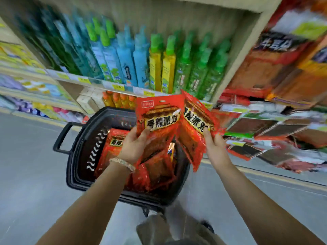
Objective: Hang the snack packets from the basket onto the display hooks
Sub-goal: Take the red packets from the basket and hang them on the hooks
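The grip of the left hand (134, 145) is closed, thumb and fingers pinched on the lower edge of a red foil snack packet with a black-and-gold label (159, 112). The grip of the right hand (215, 144) is likewise pinched on the lower corner of a second, matching red packet (196, 117). The two are held overlapping just above the black plastic basket (77, 167), where more red packets (113, 145) lie.

The step is judged to be carrying them to the display. Each packet is best kept upright with its top edge left free for threading. The blurred display of hanging packets (265, 128) is near on the right; its hooks cannot be made out.
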